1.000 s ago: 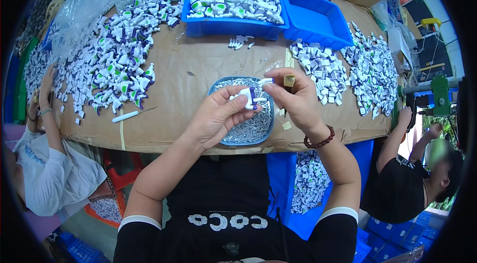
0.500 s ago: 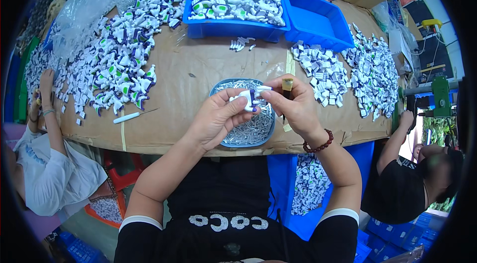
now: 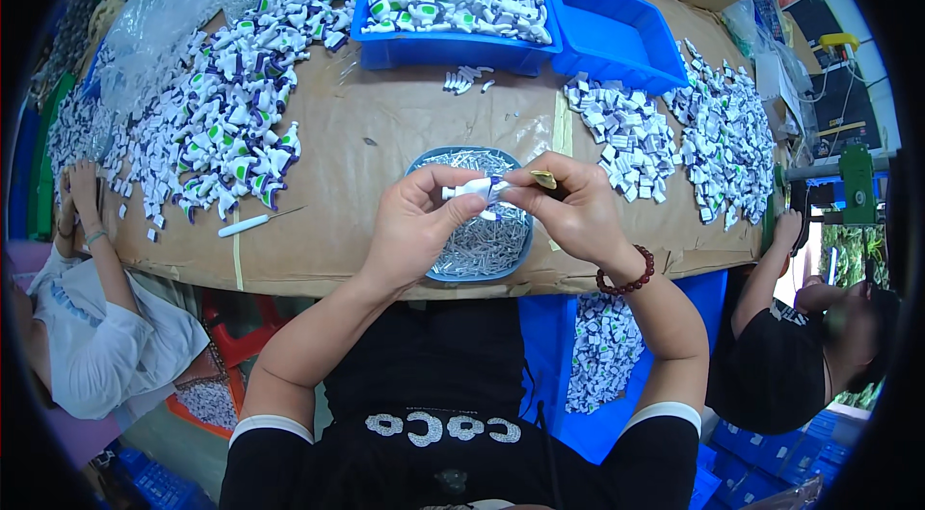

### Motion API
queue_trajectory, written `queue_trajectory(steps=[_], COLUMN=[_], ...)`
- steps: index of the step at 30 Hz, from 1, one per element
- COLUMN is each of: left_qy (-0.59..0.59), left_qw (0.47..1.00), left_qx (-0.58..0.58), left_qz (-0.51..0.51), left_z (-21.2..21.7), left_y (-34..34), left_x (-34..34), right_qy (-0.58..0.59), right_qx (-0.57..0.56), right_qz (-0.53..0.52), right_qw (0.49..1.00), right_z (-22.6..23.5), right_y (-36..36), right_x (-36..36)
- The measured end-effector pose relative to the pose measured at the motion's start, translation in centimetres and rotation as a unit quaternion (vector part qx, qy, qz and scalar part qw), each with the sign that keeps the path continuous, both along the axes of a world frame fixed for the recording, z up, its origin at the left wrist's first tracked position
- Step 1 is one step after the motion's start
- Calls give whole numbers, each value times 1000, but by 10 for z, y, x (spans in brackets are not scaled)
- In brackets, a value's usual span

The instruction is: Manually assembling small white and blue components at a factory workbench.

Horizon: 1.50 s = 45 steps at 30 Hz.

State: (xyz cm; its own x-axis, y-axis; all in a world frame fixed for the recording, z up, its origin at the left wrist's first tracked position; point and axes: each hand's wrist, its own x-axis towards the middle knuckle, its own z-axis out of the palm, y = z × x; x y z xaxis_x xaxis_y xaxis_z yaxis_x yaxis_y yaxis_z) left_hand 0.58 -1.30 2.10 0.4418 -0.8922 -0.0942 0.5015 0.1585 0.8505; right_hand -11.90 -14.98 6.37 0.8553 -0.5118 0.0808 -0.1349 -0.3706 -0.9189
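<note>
My left hand (image 3: 409,226) is closed, its thumb and fingers gripping a small white plastic toy part (image 3: 472,188) with purple trim. From the other side my right hand (image 3: 586,216) pinches at the purple end of that part; the fingertips hide the exact contact. A tool with a yellowish end (image 3: 543,180) is tucked in the fingers of my right hand, most of it hidden. Both hands are over a blue-grey tub (image 3: 529,242) full of loose silvery metal pins (image 3: 474,255).
Heaps of white-purple-green parts (image 3: 226,115) lie left, small white pieces (image 3: 631,139) right. A full blue bin (image 3: 453,52) and a blue tray (image 3: 612,28) stand behind. A white-handled awl (image 3: 246,226) lies left. Co-workers sit at left (image 3: 96,317) and right (image 3: 780,356).
The toy part has turned in my left hand. My right hand has tilted, and the tool's yellowish end now leans left and lower. The left co-worker's hands have come together.
</note>
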Motion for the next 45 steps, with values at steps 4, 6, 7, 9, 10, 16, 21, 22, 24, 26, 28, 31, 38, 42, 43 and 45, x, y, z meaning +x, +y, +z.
queue_trajectory(steps=[4,6,7,9,10,16,21,22,24,26,28,31,38,42,43,45], left_qy=[-44,-103,-151,-215,-231,-286,-62,-33,24,24,8,-41,-190,-218,-254,-325], left_qw=[999,994,988,975,971,949,981,983,983,979,976,972,958,956,949,931], left_qx=[-11,-3,4,13,16,88,118,102,70,78,80,73,60,63,62,61], left_qz=[17,29,39,54,58,-96,-140,-150,-170,-184,-201,-219,-206,-187,-177,-157], left_z=[2,0,-4,-9,-10,-3,3,2,-2,-4,-2,4,-9,-6,-6,-7], left_y=[1,1,1,0,-1,-1,-6,-5,-3,-2,-2,-1,2,5,7,8], left_x=[-3,-3,-2,-1,-1,8,22,24,28,26,23,19,12,7,7,6], right_qy=[-18,4,16,12,10,-28,-49,-27,44,83,91,86,61,48,33,20], right_qx=[-9,-41,-58,-75,-84,-161,-246,-243,-114,-35,-8,-10,11,-27,-32,-64], right_qz=[0,-15,-21,-37,-45,31,86,97,148,190,222,236,233,223,221,212], right_qw=[1000,999,998,996,995,986,964,965,981,978,971,968,970,973,974,975], right_z=[2,3,4,1,0,-8,-2,-1,3,3,0,-2,-11,-19,-22,-28], right_y=[0,1,2,5,6,6,-3,-4,3,8,12,12,13,12,12,14], right_x=[3,4,5,6,7,10,3,-1,-4,-4,-3,1,0,2,2,2])
